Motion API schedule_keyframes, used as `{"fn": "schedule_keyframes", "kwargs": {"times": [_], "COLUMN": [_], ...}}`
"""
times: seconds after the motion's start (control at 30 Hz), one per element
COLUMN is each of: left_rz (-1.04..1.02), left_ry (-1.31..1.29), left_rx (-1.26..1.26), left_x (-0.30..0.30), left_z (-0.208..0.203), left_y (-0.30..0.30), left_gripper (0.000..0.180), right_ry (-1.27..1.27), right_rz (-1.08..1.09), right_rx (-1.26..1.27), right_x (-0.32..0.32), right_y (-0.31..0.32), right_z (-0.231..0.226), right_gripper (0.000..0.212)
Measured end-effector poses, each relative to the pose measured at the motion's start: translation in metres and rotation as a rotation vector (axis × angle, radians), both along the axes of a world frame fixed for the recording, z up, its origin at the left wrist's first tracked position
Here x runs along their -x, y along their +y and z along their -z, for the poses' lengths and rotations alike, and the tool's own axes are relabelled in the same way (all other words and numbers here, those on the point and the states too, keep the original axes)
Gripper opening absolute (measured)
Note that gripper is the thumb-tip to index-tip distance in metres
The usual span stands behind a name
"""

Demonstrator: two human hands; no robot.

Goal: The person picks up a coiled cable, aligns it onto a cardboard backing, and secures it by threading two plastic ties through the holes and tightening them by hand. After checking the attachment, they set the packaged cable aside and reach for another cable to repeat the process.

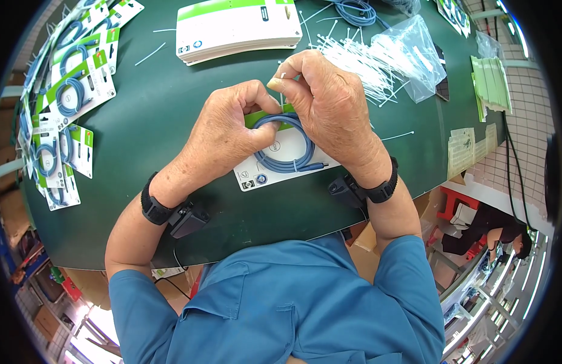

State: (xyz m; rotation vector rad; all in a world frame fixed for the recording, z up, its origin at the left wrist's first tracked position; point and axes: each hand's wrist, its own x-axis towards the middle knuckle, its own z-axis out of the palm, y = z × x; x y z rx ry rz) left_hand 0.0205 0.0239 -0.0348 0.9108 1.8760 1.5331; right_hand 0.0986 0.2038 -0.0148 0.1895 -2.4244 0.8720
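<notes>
A blue cable (307, 145) lies coiled on a white and green card (243, 171), with its plug end at the lower right. My left hand (227, 121) is closed at the upper left of the coil, thumb and fingers pinching cable and card. Just above the coil, my right hand (338, 103) pinches a thin white cable tie (281, 98) between thumb and forefinger. The tie runs down toward the top of the coil; its lower part is partly hidden by my fingers. Another light tie crosses the coil's bottom.
A stack of blank cards (238, 30) stands at the back. Loose white cable ties (360, 60) spill beside a clear plastic bag (417, 57). Finished carded cables (69, 97) pile along the left edge. Green-white cards (492, 85) lie far right. Another person (496, 233) is beyond the table.
</notes>
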Motion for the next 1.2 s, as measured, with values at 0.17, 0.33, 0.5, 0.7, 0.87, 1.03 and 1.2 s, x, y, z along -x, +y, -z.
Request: {"fn": "schedule_keyframes", "kwargs": {"times": [0.17, 0.33, 0.5, 0.7, 0.87, 1.03, 1.2], "left_rz": [0.011, 0.007, 0.010, 0.008, -0.012, -0.028, -0.025], "left_ry": [0.037, 0.044, 0.035, 0.057, -0.032, -0.139, -0.085], "left_rx": [0.010, 0.005, -0.014, -0.007, -0.078, -0.077, -0.096], "left_x": [0.000, -0.001, 0.000, 0.004, 0.007, 0.010, 0.011], "left_z": [-0.003, -0.004, -0.003, -0.011, -0.020, -0.033, -0.036], "left_y": [0.000, 0.000, 0.000, -0.002, -0.002, -0.005, -0.008], "left_gripper": [0.013, 0.013, 0.011, 0.010, 0.011, 0.012, 0.020], "right_ry": [-0.017, -0.021, -0.035, -0.017, 0.095, 0.045, -0.116], "right_rz": [0.002, 0.010, 0.007, -0.073, -0.107, -0.153, -0.227], "right_rx": [0.004, -0.013, -0.007, 0.076, -0.123, -0.059, 0.081], "right_x": [-0.001, -0.001, -0.001, -0.001, -0.003, -0.014, -0.023], "right_y": [0.002, 0.002, 0.003, 0.004, 0.007, 0.001, -0.001], "right_z": [0.000, 0.002, 0.001, -0.008, -0.025, -0.036, -0.049], "right_gripper": [0.016, 0.017, 0.017, 0.016, 0.020, 0.029, 0.027]}}
